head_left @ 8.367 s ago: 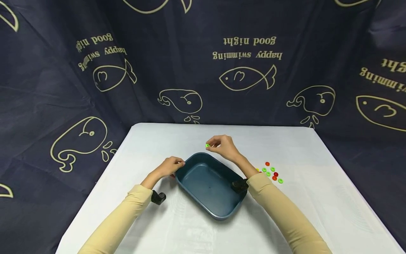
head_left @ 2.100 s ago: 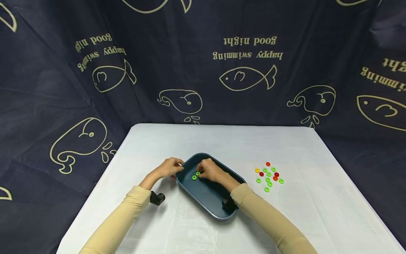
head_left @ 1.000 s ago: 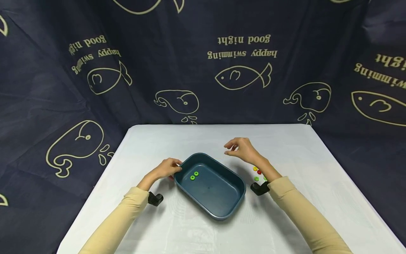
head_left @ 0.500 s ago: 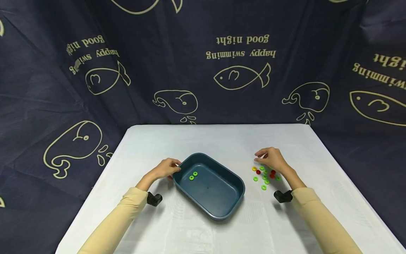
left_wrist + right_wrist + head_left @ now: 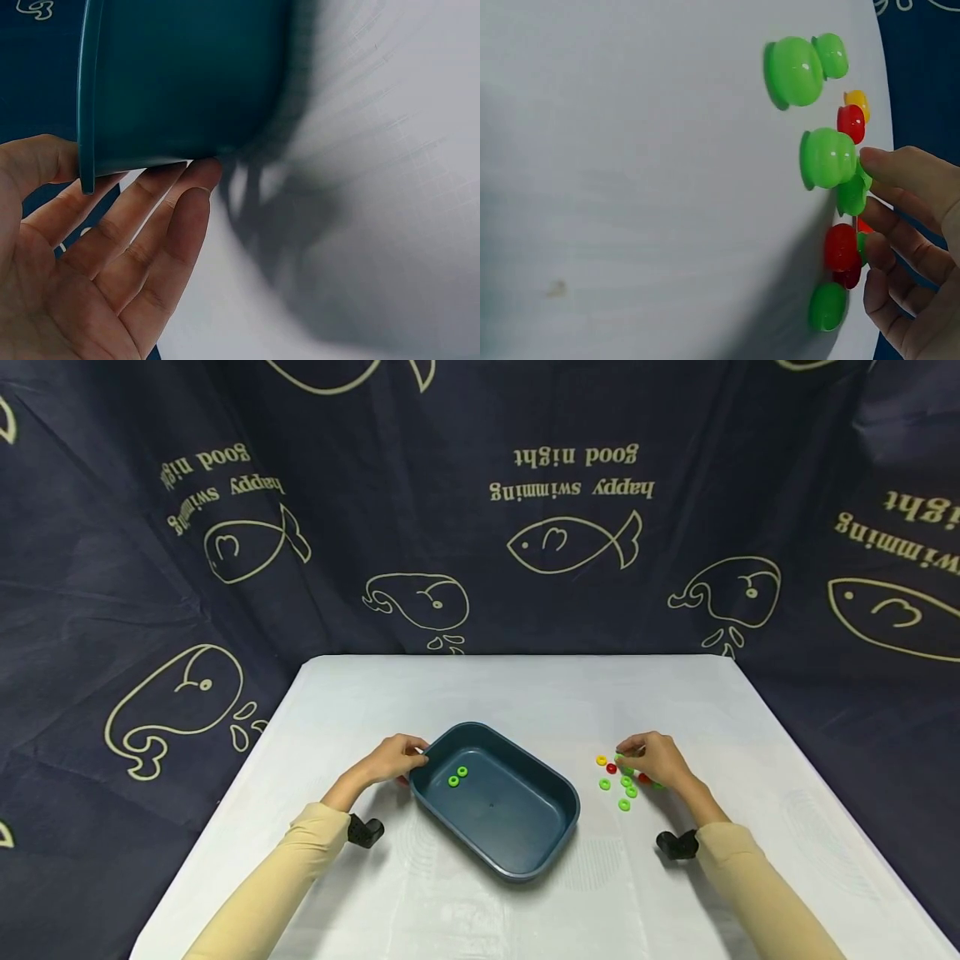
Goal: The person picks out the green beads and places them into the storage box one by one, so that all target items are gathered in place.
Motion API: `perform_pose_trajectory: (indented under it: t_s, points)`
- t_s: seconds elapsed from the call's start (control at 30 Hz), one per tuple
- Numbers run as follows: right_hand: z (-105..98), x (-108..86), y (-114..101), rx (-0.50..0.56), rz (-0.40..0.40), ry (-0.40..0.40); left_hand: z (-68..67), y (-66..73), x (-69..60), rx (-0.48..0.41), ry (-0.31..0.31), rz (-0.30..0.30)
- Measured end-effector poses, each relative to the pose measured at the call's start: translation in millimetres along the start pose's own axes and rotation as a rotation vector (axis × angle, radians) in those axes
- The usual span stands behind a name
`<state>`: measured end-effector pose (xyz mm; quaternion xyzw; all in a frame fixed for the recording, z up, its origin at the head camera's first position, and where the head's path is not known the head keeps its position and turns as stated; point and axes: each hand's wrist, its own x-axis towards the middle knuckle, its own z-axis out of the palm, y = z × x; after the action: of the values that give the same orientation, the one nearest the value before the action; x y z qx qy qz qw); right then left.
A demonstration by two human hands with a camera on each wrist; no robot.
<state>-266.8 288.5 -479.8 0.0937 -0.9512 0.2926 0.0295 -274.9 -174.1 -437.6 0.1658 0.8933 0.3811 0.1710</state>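
Observation:
A dark blue-green rectangular plastic bin [image 5: 491,827] stands on the white table, with two small green rings [image 5: 458,776] on its floor. My left hand [image 5: 392,758] holds the bin's far left corner; in the left wrist view the thumb lies over the rim [image 5: 87,112] and the fingers touch the outer wall. On the right, my right hand [image 5: 654,758] is down at a loose cluster of green, red and yellow rings. Its thumb and a finger close on a green ring [image 5: 864,174] in the right wrist view, partly hidden by the fingers.
Beside that hand lie a yellow ring [image 5: 602,760], a dark red ring [image 5: 611,768] and several green rings, one nearest the front [image 5: 624,805]. Dark printed cloth [image 5: 570,610] hangs behind the table's far edge.
My right hand has left the bin, where two green rings now lie, and moved right and down to the ring cluster. The left hand keeps its hold on the bin.

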Motion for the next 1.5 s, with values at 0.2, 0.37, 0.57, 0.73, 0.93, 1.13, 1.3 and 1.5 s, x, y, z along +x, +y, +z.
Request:
perform_pose_trajectory:
  t_s: [0.2, 0.37, 0.57, 0.73, 0.93, 1.13, 1.3, 1.5]
  points:
    - [6, -0.8, 5, -0.008, -0.003, 0.032, 0.2, 0.5, -0.5, -0.011, 0.004, -0.006]
    - [11, -0.1, 8, -0.027, -0.006, 0.066, 0.6, 1.1, -1.0, -0.017, 0.005, -0.004]
    - [12, -1.1, 6, -0.027, 0.008, 0.075, 0.7, 1.2, -1.4, -0.021, 0.007, 0.001]
    - [11, -1.7, 4, -0.012, 0.01, 0.065, -0.7, -2.0, -1.6, -0.044, -0.016, 0.027]
    - [4, 1.8, -3, -0.007, -0.012, 0.079, -2.0, -8.6, 1.5, -0.047, -0.033, 0.079]
    - [-3, 13.3, -19, -0.045, -0.036, 0.103, -0.6, 0.7, -0.8, -0.02, 0.002, 0.002]
    - [-9, 24.6, -39, -0.047, -0.069, 0.1, 0.6, 1.6, -2.0, -0.009, 0.004, 0.004]
    - [-12, 39.0, -66, -0.021, -0.105, 0.094, 2.0, 1.4, -2.1, -0.017, 0.006, 0.006]
